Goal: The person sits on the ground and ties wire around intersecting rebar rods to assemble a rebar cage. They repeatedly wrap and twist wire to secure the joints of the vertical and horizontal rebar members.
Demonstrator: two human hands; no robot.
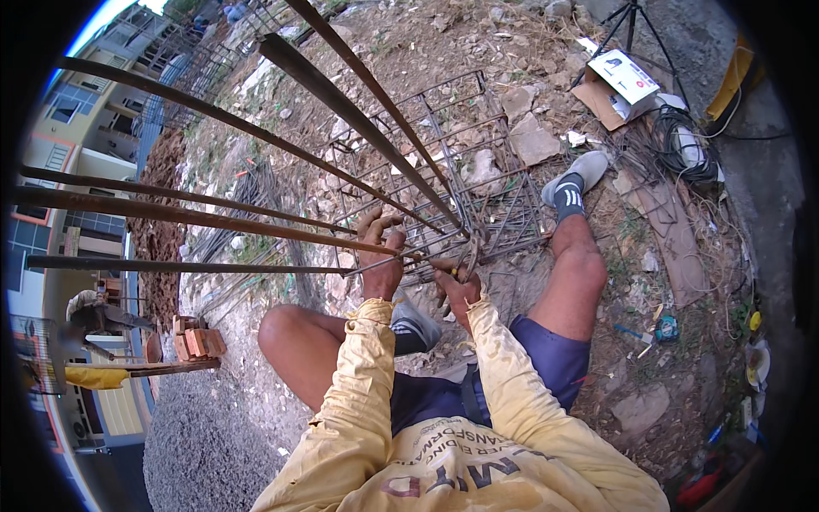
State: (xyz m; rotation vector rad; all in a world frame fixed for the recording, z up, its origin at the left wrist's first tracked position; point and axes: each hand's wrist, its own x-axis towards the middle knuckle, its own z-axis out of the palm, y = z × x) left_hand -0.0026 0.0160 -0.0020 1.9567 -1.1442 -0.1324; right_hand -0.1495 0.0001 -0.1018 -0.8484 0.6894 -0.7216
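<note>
Several long rusty steel bars (341, 102) run from the upper left toward a rebar cage joint between my hands. My left hand (381, 266) is closed around one bar (256, 225), beside a thin square steel tie (368, 266). In my right hand (461, 290) is a pair of pincers (473, 247), its jaws up against the crossing bars. The exact point that the jaws touch is too small to make out. Beyond the hands, a rebar cage (444, 119) lies on the stony ground.
My knees are spread around the work. At the upper right stand a tripod (630, 26) and a white box (623, 81), with coiled black cable (682, 145). A tape measure (666, 328) lies at right. Bricks (198, 340), a gravel heap (213, 435) and another person (107, 316) are at left.
</note>
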